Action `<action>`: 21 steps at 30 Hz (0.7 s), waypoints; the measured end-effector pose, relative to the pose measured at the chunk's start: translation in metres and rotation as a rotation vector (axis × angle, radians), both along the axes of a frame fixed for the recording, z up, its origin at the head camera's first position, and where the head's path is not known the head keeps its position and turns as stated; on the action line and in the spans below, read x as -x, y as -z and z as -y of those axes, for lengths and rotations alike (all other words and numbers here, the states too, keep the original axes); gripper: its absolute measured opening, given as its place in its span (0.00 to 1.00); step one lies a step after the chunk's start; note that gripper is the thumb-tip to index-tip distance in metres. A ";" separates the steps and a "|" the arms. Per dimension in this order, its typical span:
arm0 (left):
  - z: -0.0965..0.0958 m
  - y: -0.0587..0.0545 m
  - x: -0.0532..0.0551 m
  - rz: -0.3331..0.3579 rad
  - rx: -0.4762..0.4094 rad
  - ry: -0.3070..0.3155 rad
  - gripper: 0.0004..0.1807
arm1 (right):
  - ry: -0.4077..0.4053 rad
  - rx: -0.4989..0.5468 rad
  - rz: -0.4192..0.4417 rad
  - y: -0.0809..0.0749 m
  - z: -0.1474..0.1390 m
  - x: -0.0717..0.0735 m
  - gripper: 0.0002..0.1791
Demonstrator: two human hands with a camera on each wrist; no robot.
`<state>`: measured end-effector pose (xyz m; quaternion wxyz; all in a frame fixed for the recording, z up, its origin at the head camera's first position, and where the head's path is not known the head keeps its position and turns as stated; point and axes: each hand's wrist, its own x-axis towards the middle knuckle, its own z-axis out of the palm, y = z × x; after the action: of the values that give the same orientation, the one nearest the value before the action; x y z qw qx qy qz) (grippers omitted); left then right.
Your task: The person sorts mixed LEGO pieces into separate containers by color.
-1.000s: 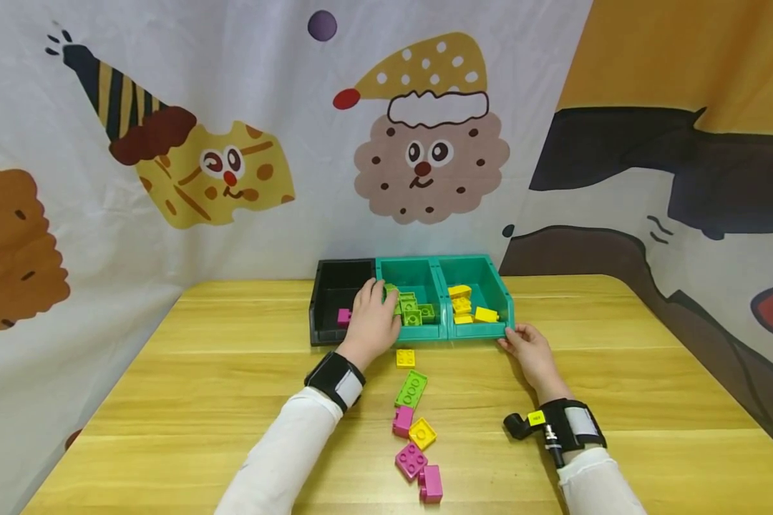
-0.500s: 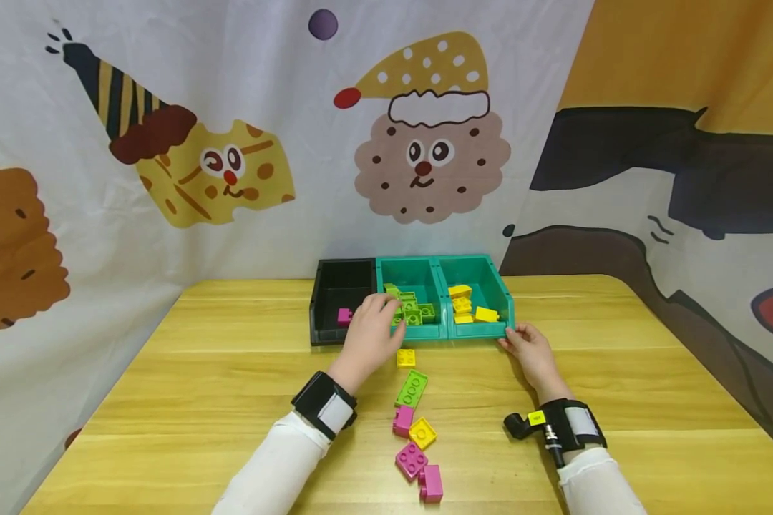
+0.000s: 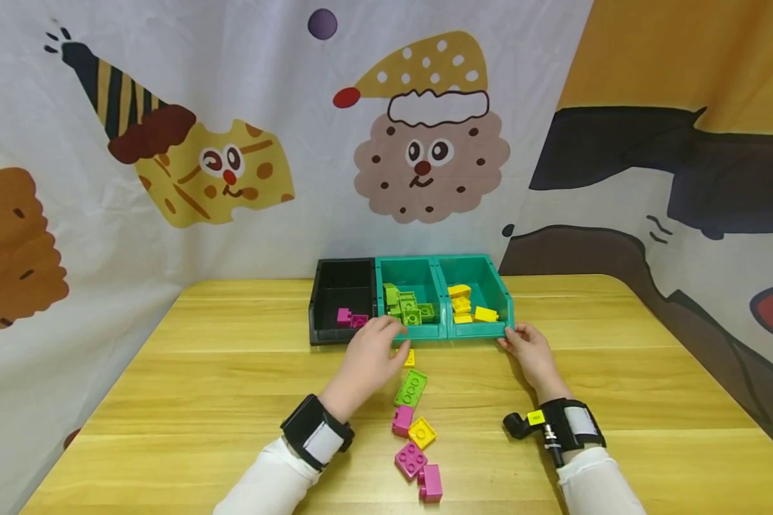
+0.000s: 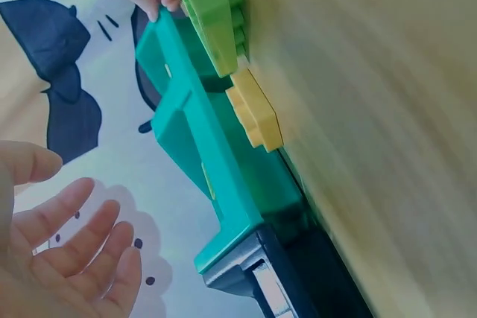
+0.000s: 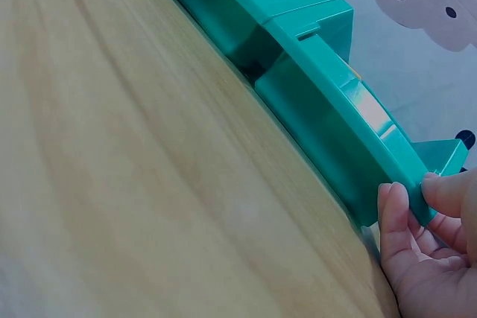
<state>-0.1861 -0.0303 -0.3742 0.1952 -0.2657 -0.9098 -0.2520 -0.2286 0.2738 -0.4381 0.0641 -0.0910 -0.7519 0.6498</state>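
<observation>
Bin corner point(image 5: 408, 173) sits pinched in right hand point(image 3: 536, 356)

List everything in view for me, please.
Wood-grain table: 1, yellowish, foreground
Printed cloth: 1, multicoloured, behind
Open plastic bins: 3, one black, two teal, on table
Pink plastic bricks: 5 visible, pink, two in black bin, three on table
Green plastic bricks: several, green, middle bin, one on table
Yellow plastic bricks: several, yellow, right bin, two on table
White sleeves: 2, white, forearms
Black wristbands: 2, black, wrists
Left hand: 1, above table
Right hand: 1, pinching right bin
</observation>
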 end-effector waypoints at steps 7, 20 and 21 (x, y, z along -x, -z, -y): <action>0.000 0.003 -0.014 0.086 0.015 0.013 0.10 | -0.004 0.009 -0.001 0.000 -0.001 0.001 0.14; 0.000 0.008 -0.032 0.264 0.112 0.068 0.33 | -0.010 0.012 0.003 0.001 -0.001 0.002 0.13; 0.000 0.008 -0.033 0.279 0.124 0.070 0.34 | -0.010 0.014 0.002 0.002 -0.001 0.002 0.13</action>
<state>-0.1530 -0.0307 -0.3820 0.0411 -0.2713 -0.9320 -0.2367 -0.2308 0.2745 -0.4398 0.0595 -0.0883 -0.7480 0.6551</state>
